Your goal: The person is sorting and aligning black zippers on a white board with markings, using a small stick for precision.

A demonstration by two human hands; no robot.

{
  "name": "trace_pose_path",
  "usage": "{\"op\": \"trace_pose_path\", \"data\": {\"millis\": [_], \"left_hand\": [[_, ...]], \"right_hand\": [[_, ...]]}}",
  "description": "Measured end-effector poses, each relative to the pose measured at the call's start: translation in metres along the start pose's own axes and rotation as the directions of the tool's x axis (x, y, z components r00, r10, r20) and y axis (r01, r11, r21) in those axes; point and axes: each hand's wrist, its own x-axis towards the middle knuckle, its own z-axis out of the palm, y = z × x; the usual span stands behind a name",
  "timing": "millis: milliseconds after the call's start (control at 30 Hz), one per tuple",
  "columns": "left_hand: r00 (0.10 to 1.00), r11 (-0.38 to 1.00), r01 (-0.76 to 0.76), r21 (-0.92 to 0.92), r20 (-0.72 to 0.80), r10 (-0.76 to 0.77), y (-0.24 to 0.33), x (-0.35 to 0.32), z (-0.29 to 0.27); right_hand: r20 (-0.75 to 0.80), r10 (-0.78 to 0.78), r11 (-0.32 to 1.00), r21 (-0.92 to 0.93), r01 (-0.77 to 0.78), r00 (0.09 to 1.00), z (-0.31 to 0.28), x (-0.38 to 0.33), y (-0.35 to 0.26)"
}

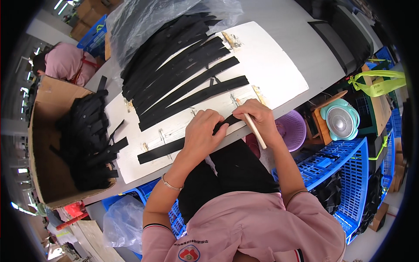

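Along the near edge of a white board [283,65] lies a black fabric strip [162,150]. My left hand [203,131] is closed on this strip near its middle, fingers bent and thumb toward the right. Close beside it, my right hand [257,117] grips a pale, slim stick [255,132] that slants across the fingers; its far tip comes near the board. That hand also rests at the strip's right end, partly hiding it. Beyond my hands, several more black strips [187,65] lie side by side on the board, some with small tabs.
A cardboard box [41,144] full of black strips stands at the left. Clear plastic sheeting [131,30] lies at the back. To the right are a purple basket [294,129], a teal fan [340,120] and a blue crate [353,187]. Another person [70,63] bends at the far left.
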Motion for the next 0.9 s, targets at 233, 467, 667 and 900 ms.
{"op": "trace_pose_path", "data": {"millis": [233,467,667,900], "left_hand": [[0.999,0.999,0.038,0.018,0.021,-0.038,-0.006,-0.014,-0.019],[0.987,0.998,0.068,0.015,-0.145,-0.065,-0.021,-0.034,-0.013],[0.951,0.987,0.147,-0.070,-0.265,-0.160,-0.013,-0.038,-0.001],[0.948,0.949,0.164,0.268,-0.309,-0.077,-0.015,-0.074,0.006]], "right_hand": [[-0.024,0.009,0.996,0.088,-0.007,1.000,0.002,0.002,0.001],[-0.034,-0.205,0.957,-0.216,0.194,0.978,0.007,0.005,0.010],[-0.121,-0.358,0.759,-0.615,0.213,0.926,0.025,-0.024,-0.007],[-0.052,-0.267,0.766,-0.617,0.179,0.962,0.018,-0.039,-0.008]]}}
